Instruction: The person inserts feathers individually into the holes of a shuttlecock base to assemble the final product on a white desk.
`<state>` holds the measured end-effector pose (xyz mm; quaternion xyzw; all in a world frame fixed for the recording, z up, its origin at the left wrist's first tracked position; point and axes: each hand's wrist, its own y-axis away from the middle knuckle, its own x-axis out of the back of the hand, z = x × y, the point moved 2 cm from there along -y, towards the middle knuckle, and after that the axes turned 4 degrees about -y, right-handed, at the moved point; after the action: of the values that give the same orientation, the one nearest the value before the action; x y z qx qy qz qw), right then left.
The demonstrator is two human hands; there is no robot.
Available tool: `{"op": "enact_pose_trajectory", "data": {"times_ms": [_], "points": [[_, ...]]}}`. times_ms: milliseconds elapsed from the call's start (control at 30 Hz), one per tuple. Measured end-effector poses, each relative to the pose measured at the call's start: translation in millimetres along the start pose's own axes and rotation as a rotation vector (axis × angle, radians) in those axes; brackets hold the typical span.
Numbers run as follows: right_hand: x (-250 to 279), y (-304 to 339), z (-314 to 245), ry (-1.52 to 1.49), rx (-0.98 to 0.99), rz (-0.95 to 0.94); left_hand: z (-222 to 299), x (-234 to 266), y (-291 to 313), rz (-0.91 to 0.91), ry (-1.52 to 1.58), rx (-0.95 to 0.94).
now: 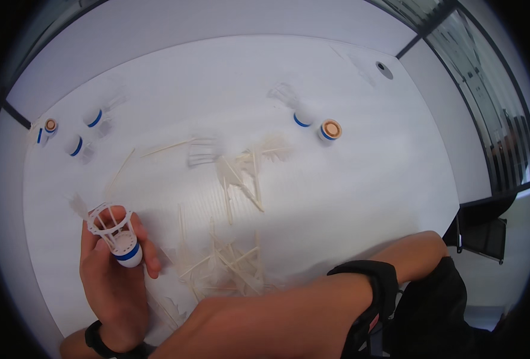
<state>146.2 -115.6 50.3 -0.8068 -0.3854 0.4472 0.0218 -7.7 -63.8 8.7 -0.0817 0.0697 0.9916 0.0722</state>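
My left hand (114, 284) is closed around a shuttlecock (125, 250) with a rounded white head, a blue band and an open white ribbed frame. The frame's ring points up and away, and one feather (77, 205) stands out at its left side. Across the bottom lies my right forearm; my right hand (217, 323) bends toward the lower left, its fingers out of sight. Near it a pile of loose white feathers (232, 263) is spread on the table, partly covered by my arm.
The white table (360, 185) has low walls around it. More feathers (244, 173) and a loose ribbed frame (203, 152) lie mid-table. Several blue-banded shuttlecock parts lie farther off, including a brown-topped head (330, 130) and another shuttlecock (93, 117). A chair (483, 239) stands at right.
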Motion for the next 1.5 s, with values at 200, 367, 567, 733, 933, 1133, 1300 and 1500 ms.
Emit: {"op": "enact_pose_trajectory", "data": {"times_ms": [200, 367, 567, 733, 933, 1133, 1300, 1500], "points": [[-14.6, 2.6, 17.7, -0.434, -0.141, -0.19, 6.7, -4.2, 11.0, 0.105, -0.092, -0.018], [-11.4, 8.2, 11.9, -0.427, -0.341, -0.195, 7.0, -7.5, 11.9, 0.063, -0.044, 0.017], [-7.0, 1.4, -1.8, -0.298, -0.415, -0.213, 9.3, -3.7, 5.7, 0.041, -0.084, -0.013], [-5.3, -3.1, -2.3, -0.445, -0.371, -0.203, 9.9, 3.4, -0.7, 0.036, -0.173, -0.055], [-9.7, -5.0, 5.8, -0.396, -0.584, -0.135, 7.6, 11.6, -5.2, -0.02, -0.128, -0.033], [-24.0, -7.4, -1.8, -0.375, -0.462, -0.045, 12.2, 9.0, -2.3, -0.025, -0.151, -0.066], [-19.6, -2.8, 17.9, -0.414, -0.515, -0.039, 14.6, 8.8, -1.0, 0.023, -0.139, -0.016], [-16.8, 1.7, 8.4, -0.469, -0.584, -0.153, 15.4, -2.0, 0.0, -0.055, -0.088, 0.009]]}}
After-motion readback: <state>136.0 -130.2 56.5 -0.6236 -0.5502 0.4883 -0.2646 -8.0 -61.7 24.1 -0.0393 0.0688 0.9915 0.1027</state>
